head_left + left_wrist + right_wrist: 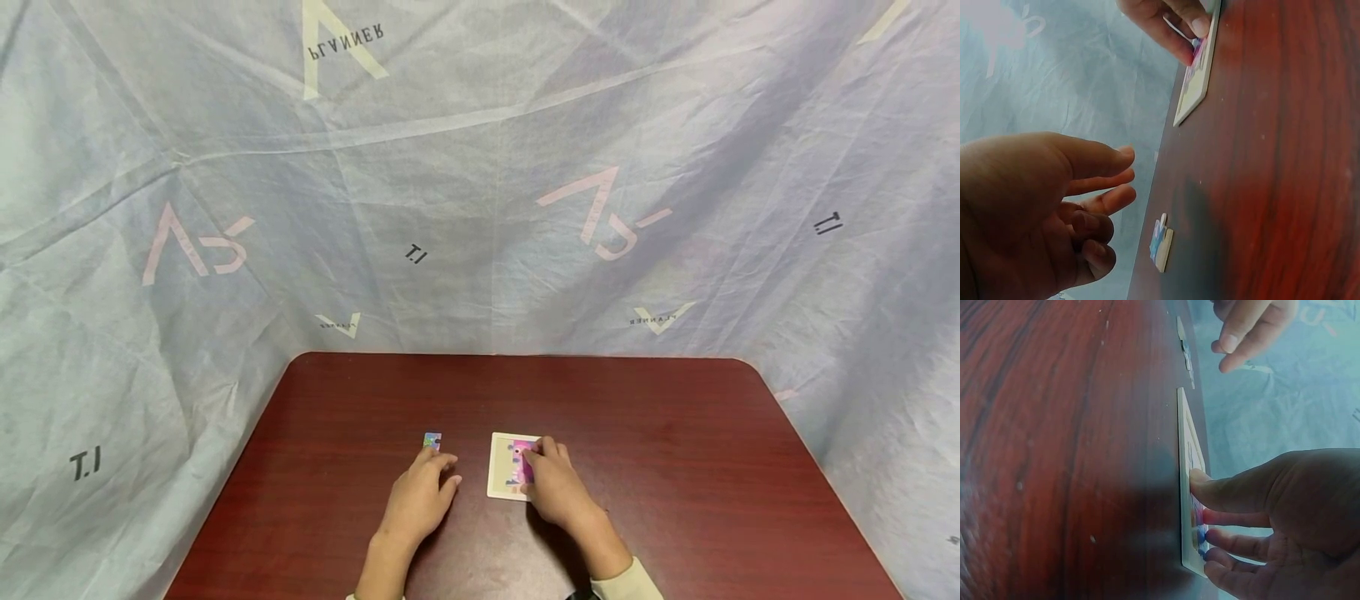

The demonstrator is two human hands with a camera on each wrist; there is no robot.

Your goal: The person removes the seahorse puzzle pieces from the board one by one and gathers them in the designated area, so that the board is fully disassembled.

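Note:
A square wooden puzzle tray [492,477] with a pale rim lies on the table. Pink and purple jigsaw pieces [519,472] sit in its right part, while bare wood shows on the left. My right hand [558,485] covers the tray's right side; in the right wrist view its thumb and spread fingertips touch the pieces. My left hand [422,498] hovers left of the tray with loosely bent fingers and nothing in them. Just beyond it, a loose blue-and-green jigsaw piece [432,438] lies on the table, partly hidden by the fingers in the head view.
The dark red wooden table [660,433] has rounded far corners. Pale printed cloth [480,275] hangs behind it and along both sides.

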